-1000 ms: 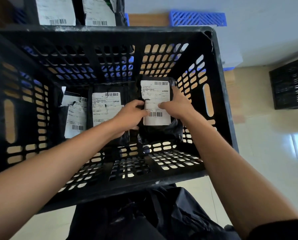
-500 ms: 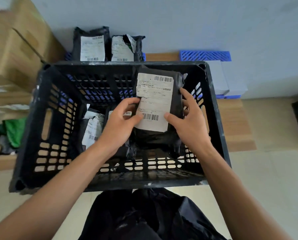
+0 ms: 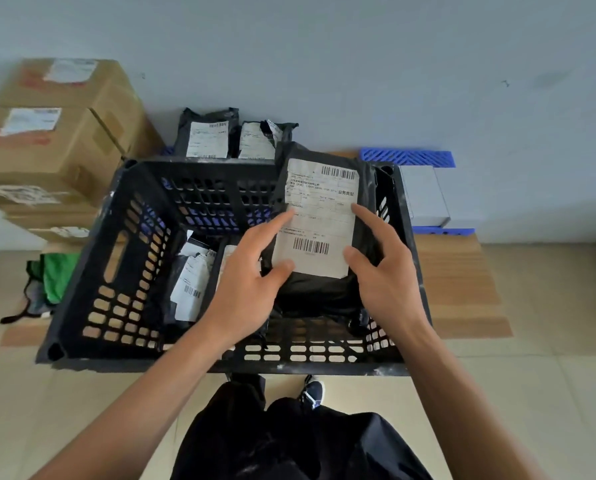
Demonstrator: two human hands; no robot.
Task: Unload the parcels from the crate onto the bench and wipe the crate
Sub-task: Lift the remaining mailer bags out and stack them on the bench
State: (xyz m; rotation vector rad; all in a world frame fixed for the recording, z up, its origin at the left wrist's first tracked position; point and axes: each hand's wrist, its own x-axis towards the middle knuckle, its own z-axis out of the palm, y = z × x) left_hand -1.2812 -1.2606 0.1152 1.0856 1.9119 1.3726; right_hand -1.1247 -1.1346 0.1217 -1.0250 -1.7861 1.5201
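A black slatted crate (image 3: pixel 92 292) stands on the floor in front of me. Above its right half I hold a black parcel (image 3: pixel 319 292) with a white barcode label, tilted up. My left hand (image 3: pixel 251 271) grips its left edge, thumb on the label. My right hand (image 3: pixel 379 268) grips its right edge the same way. Two more black parcels remain inside the crate, one at the left (image 3: pixel 189 282) and one (image 3: pixel 225 258) partly hidden behind my left hand. Two parcels (image 3: pixel 206 136) (image 3: pixel 262 140) lean against the wall behind the crate.
Stacked cardboard boxes (image 3: pixel 57 140) stand at the left. A blue slatted pallet (image 3: pixel 407 157) with a grey box (image 3: pixel 423 195) sits at the right against the wall. A green bag (image 3: pixel 52 278) lies left of the crate. Flat cardboard (image 3: pixel 463 289) covers the floor at the right.
Both hands lifted the labelled parcel from the crate's bottom up to rim height and toward the back. The view pulled back and up from the crate.
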